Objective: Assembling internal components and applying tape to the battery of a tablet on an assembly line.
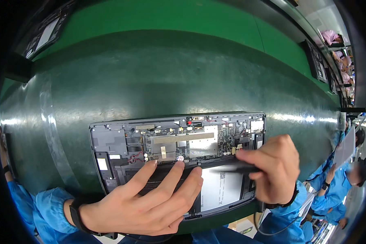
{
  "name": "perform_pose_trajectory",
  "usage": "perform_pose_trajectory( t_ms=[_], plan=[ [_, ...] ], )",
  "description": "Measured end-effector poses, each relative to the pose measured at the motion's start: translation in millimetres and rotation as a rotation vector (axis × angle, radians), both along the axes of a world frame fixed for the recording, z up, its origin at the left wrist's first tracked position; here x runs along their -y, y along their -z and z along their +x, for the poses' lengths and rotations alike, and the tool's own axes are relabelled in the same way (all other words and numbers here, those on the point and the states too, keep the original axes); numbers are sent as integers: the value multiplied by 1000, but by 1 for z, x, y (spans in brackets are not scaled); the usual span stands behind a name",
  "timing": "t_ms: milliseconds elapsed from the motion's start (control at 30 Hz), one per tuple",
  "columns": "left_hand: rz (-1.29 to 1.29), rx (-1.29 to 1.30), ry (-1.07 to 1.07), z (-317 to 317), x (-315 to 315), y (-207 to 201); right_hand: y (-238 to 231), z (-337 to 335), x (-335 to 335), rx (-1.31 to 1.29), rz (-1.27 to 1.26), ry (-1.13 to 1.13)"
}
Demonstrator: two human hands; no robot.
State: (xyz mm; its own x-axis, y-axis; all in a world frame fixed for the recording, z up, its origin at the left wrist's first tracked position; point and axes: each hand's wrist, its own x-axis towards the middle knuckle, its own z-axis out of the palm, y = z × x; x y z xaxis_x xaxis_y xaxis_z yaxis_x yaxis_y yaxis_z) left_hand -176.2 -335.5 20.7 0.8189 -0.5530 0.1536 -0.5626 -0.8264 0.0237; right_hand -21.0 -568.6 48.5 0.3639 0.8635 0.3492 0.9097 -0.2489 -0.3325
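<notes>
An opened tablet or laptop body (110, 140) lies on the green bench, its inside facing up. Its circuit board (203, 148) with metal shields and tape strips runs along the far half. Across the near half sits a battery (221, 189) with a white label, partly hidden by my hands. My left hand (150, 201) rests spread over the near left part, fingertips at the board's near edge. Closed around a slim black tool (227, 167), my right hand (274, 171) is over the right side. The tool points left across the battery's far edge; its tip is blurred.
The bench mat (158, 77) stretches away beyond the device, with a clear tape strip (51, 122) at left. Other open devices lie on a green belt at far left (49, 34) and far right (315, 61). Co-workers in blue (337, 191) are at right.
</notes>
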Motion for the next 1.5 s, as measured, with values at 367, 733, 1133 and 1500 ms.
perform_pose_trajectory(
  t_ms=[367, 733, 1133, 1500],
  plan=[
    [-47, 3, 2, -2, 5, -2, 16, -13, -7, -20, -103, -197],
    [-14, -12, 38, 4, 10, -8, 17, -9, 1, -22, -100, -215],
    [-16, -28, 38, 3, 10, -12, 11, -11, -1, 1, -155, -217],
    [-28, -26, 23, -5, -3, -5, 11, -23, -16, 11, -195, -185]
  ],
)
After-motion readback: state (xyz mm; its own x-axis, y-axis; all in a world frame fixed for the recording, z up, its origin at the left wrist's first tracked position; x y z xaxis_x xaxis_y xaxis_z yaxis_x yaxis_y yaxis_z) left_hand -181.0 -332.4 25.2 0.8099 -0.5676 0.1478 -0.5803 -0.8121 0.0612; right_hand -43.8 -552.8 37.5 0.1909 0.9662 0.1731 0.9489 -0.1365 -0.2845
